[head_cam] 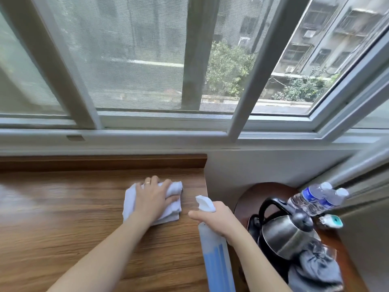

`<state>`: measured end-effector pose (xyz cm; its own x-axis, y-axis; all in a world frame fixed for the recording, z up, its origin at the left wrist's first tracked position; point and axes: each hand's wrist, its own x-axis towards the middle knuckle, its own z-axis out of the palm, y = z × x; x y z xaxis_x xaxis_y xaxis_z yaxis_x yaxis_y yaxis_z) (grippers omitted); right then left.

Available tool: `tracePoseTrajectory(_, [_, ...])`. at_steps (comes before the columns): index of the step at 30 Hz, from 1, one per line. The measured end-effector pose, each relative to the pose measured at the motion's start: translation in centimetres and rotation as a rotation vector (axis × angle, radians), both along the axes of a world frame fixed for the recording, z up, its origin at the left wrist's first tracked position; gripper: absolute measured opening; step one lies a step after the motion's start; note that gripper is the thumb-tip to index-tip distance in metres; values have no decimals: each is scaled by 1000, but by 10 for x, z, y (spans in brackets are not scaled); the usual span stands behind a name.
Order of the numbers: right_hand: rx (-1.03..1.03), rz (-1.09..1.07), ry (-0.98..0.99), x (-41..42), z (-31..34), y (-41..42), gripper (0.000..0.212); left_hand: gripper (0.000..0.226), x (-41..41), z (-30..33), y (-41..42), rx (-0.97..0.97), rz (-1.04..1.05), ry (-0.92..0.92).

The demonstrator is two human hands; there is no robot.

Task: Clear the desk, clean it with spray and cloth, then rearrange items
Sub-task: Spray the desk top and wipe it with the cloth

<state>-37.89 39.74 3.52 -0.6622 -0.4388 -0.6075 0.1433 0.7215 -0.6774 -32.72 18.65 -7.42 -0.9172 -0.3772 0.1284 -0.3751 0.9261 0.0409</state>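
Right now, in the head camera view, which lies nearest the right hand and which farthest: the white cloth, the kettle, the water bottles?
From the right hand:
1. White cloth, to its left on the desk, under the left hand.
2. Kettle, to its right on the side table; nearly as close.
3. Water bottles, farther right, by the window.

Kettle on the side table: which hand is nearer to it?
Right. The right hand grips the spray bottle at the desk's right edge, just left of the kettle. The left hand presses the cloth farther left on the desk.
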Motion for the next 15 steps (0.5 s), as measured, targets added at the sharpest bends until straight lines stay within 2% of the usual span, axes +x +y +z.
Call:
tracePoseTrajectory(7, [-27, 36, 30, -4, -4, 14, 41, 59, -29, 14, -13, 40, 44, -152])
tracePoseTrajectory(15, [34, 121, 126, -1, -3, 16, 41, 65, 0, 13, 5, 40, -16, -101])
